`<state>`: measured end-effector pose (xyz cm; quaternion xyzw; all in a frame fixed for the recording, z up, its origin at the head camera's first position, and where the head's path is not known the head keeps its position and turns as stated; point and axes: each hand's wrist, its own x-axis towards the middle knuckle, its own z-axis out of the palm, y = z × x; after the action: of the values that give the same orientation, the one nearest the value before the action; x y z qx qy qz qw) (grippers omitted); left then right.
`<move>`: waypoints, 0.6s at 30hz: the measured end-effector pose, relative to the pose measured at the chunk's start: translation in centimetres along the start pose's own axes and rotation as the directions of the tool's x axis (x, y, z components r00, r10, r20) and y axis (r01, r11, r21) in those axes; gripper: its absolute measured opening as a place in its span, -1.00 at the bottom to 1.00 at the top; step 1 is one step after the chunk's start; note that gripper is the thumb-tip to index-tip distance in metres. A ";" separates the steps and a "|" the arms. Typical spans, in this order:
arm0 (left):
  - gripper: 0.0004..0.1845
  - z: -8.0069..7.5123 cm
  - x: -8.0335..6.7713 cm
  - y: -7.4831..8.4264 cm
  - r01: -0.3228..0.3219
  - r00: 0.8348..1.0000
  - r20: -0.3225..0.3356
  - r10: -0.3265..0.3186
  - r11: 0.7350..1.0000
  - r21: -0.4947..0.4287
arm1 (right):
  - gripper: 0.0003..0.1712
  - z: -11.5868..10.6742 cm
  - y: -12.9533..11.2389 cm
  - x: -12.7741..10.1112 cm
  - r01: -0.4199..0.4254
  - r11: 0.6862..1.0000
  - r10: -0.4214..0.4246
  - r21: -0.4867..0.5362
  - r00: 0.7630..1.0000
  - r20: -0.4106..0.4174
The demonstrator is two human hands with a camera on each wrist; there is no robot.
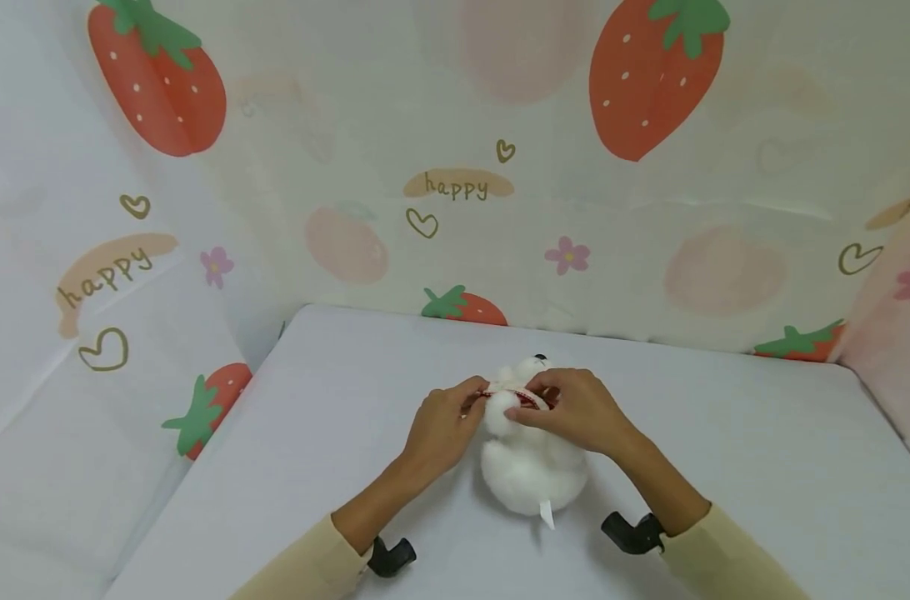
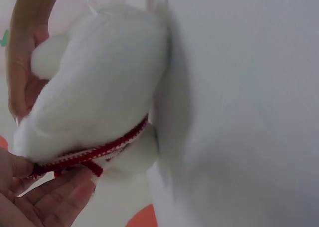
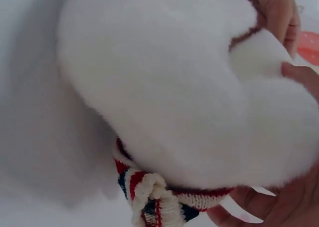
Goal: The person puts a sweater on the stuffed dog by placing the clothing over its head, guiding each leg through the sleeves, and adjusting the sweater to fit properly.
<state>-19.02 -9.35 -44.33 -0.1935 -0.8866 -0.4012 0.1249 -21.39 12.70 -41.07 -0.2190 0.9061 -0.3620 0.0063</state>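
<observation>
A fluffy white plush toy (image 1: 533, 477) lies on the table, its dark nose toward the back wall and a white tag at the near end. A small knitted garment (image 3: 157, 202) in red, white and dark blue goes round its body; its full shape is hidden. My left hand (image 1: 446, 423) pinches the red-trimmed edge (image 2: 92, 152) between thumb and fingers at the toy's left side. On the other side my right hand (image 1: 584, 410) holds the knitted edge with its fingers, while the thumb touches a white limb (image 3: 261, 55) of the toy.
The white table (image 1: 335, 358) meets a strawberry-print cloth wall (image 1: 455, 100) at the back, with more cloth at the left and right. Black curved pieces (image 1: 635, 533) stick out by both wrists.
</observation>
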 end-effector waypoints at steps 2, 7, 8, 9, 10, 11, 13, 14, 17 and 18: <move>-0.81 -0.3 -0.2 0.3 -0.008 1.000 -0.018 0.009 0.998 0.056 | -0.68 0.2 -0.4 -0.1 -0.029 0.999 0.029 -0.030 0.999 -0.015; -0.86 -0.7 -0.7 1.0 -0.058 0.995 -0.066 0.076 0.970 0.236 | -0.60 0.9 -1.4 -0.1 -0.053 0.993 0.047 -0.106 0.997 -0.055; -0.87 -0.7 -0.8 1.0 -0.075 0.992 -0.079 0.099 0.962 0.262 | -0.59 1.1 -1.4 -0.1 -0.051 0.991 0.043 -0.123 0.997 -0.069; -0.88 -0.7 -1.0 1.1 -0.090 0.988 -0.091 0.121 0.954 0.285 | -0.58 1.2 -1.5 0.0 -0.051 0.989 0.040 -0.140 0.996 -0.082; -0.89 -0.6 -1.1 1.2 -0.105 0.985 -0.099 0.141 0.947 0.303 | -0.59 1.4 -1.5 0.0 -0.055 0.986 0.040 -0.155 0.995 -0.096; -0.89 -0.4 -1.2 1.3 -0.118 0.982 -0.102 0.157 0.941 0.317 | -0.60 1.6 -1.5 0.0 -0.061 0.983 0.042 -0.174 0.993 -0.112; -0.90 0.0 -1.5 1.4 -0.145 0.977 -0.100 0.189 0.929 0.339 | -0.62 2.0 -1.3 0.0 -0.078 0.974 0.049 -0.214 0.989 -0.141; -0.90 0.2 -1.6 1.5 -0.155 0.975 -0.095 0.199 0.925 0.347 | -0.63 2.1 -1.3 0.1 -0.089 0.969 0.055 -0.229 0.987 -0.151; -0.90 0.6 -1.8 1.7 -0.165 0.975 -0.078 0.209 0.910 0.380 | -0.67 2.3 -1.0 0.1 -0.090 0.959 0.047 -0.267 0.985 -0.163; -0.90 0.7 -1.8 1.7 -0.163 0.975 -0.077 0.208 0.908 0.385 | -0.68 2.3 -0.9 0.1 -0.075 0.959 0.033 -0.273 0.987 -0.155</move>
<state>-16.67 -8.27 -44.33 -0.2258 -0.9157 -0.2205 0.2486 -20.79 10.59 -42.16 -0.1649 0.9515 -0.2461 -0.0824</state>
